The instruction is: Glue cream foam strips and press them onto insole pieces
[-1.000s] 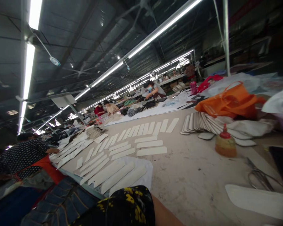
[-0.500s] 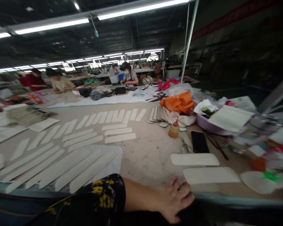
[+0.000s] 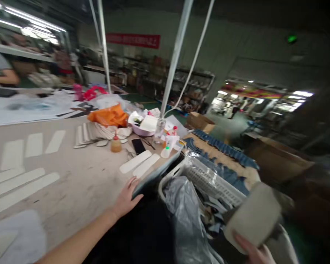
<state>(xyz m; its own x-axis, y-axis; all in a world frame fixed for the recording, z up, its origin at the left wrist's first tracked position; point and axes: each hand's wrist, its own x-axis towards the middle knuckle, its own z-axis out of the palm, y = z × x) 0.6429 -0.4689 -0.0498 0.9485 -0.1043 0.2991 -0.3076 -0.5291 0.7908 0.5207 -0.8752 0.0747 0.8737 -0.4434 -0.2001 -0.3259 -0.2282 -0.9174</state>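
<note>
My left hand [image 3: 128, 198] lies at the table's edge with its fingers spread, just below two pale rounded strips [image 3: 146, 165]. It holds nothing. At the lower right my right hand [image 3: 254, 253], partly cut off by the frame, grips a greyish-beige flat panel [image 3: 257, 216] with rounded corners. The panel is blurred, and I cannot tell whether it is one piece or a stack. Beneath and beside it stands a white plastic basket [image 3: 209, 181] with a grey plastic bag [image 3: 183, 205] and scraps inside.
On the table are a black phone [image 3: 138, 146], a bottle of amber liquid [image 3: 116, 145], a fanned stack of pale pieces [image 3: 90, 134] and an orange bag [image 3: 108, 116]. Dark blue pieces [image 3: 225, 148] lie on a surface beyond the basket. A metal pole [image 3: 176, 58] rises at the table's corner.
The view has swung right, bringing the basket and blue pieces in. My right hand has come into view holding the panel. My left hand stays by the table's edge.
</note>
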